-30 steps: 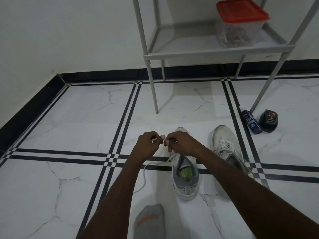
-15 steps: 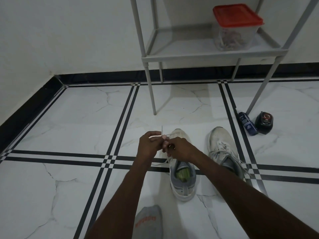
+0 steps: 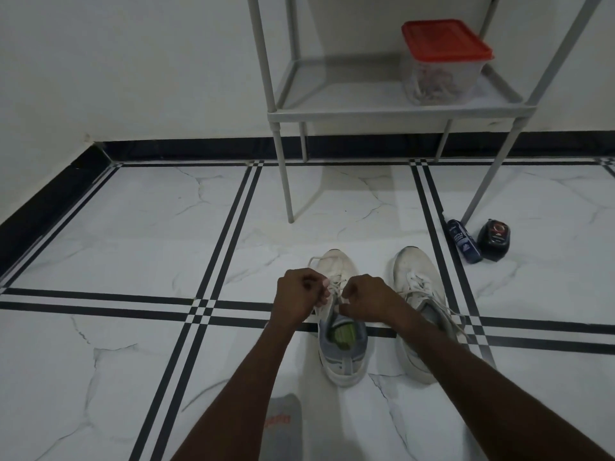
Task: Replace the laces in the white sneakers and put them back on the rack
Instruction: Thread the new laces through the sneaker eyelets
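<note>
Both my hands are down over the left sneaker [image 3: 339, 327] now, lower than half a second ago, when they were lifted with the lace end poking up above my knuckles. My left hand [image 3: 298, 296] has its fingers curled in, pinching the white lace [image 3: 332, 284] just at the fingertips; my right hand [image 3: 366, 299] is curled the same way, thumb and fingers nipping the lace right across from them. A loop of lace now lies out past my left fingers, over the toe. That reads to me as the lace pulled through and being snugged at the upper eyelets, so this shoe is close to laced. The second sneaker [image 3: 421, 294] sits just beyond my right fingers, already laced, ends trailing loose. The rack [image 3: 392, 109] stands well ahead of both hands, with a red-lidded tub [image 3: 444, 61] on its shelf. Both shoes are on the floor, so the racking step remains.
</note>
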`<action>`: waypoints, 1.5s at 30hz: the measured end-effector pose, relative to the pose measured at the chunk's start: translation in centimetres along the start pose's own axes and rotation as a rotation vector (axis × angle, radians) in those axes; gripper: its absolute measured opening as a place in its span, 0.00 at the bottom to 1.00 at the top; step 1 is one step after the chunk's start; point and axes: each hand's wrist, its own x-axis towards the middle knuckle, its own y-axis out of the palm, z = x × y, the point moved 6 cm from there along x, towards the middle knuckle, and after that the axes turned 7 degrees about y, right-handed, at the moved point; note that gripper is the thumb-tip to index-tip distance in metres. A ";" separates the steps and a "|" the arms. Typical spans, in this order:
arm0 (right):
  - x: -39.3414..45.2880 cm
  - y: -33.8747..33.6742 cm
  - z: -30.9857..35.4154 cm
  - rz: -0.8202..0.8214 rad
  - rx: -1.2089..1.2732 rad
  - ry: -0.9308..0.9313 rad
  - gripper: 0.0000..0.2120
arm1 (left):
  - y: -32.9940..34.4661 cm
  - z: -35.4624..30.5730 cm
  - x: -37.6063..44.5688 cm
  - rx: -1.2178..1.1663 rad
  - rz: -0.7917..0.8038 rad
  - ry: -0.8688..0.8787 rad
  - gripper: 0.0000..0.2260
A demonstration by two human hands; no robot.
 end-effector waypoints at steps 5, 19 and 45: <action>-0.2 0.4 -0.1 -0.177 -0.084 -0.044 0.11 | 1.2 -0.7 -0.3 0.246 0.017 0.148 0.03; 1.0 1.7 -4.6 0.132 0.794 0.348 0.05 | 3.2 -0.4 0.1 0.367 0.037 0.158 0.04; 1.0 1.7 -4.4 0.161 0.950 0.390 0.08 | 4.2 0.5 -0.5 0.412 -0.029 0.144 0.04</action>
